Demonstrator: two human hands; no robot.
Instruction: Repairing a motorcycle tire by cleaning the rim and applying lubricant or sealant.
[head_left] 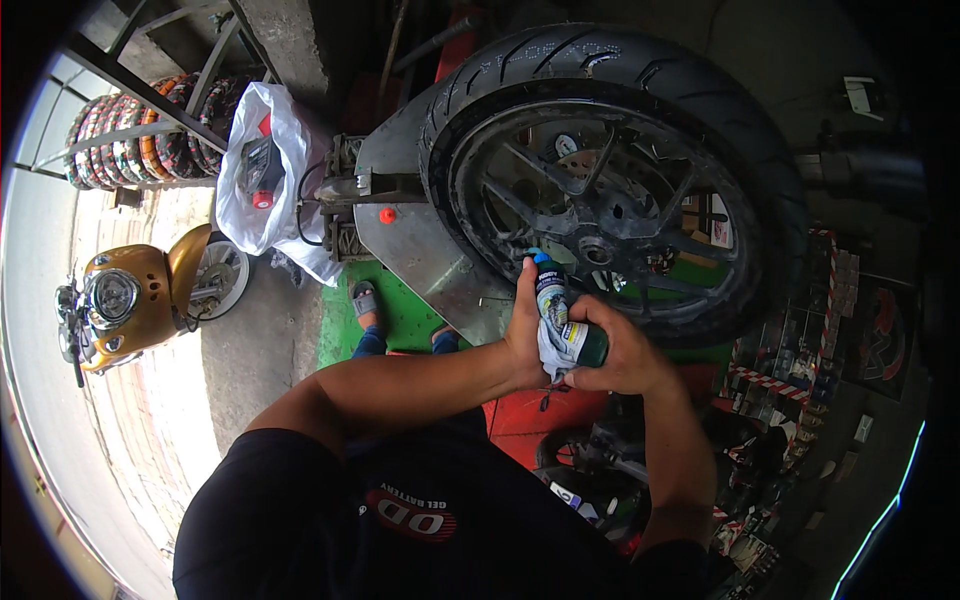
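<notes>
Where bright daylight enters at the left, a golden scooter (125,305) is seen parked, and above it several tyres (140,130) are kept in a row on a metal rack (145,95). Next to them, a white plastic bag (240,225) is filled with at least one grey container, whose red cap (262,200) is clearly visible. Further right, a sandalled foot (366,300) is placed on the green floor (340,335), near a grey metal plate (415,240) on which a small orange-red piece (388,215) is set. The left hand (522,335) is closed against the left side of a dark green bottle (553,295), and its raised thumb or finger is held beside the blue cap (541,257). By the right hand (622,350), the lower part of the same bottle is gripped from the right. Thus the bottle is held between both hands, in front of the lower edge of a spoked wheel (597,250) fitted with a black tyre (560,55). Below the hands a motorcycle (600,455) is partly seen, and farther right, small goods (790,345) are gathered inside red-and-white striped edging (770,382).
</notes>
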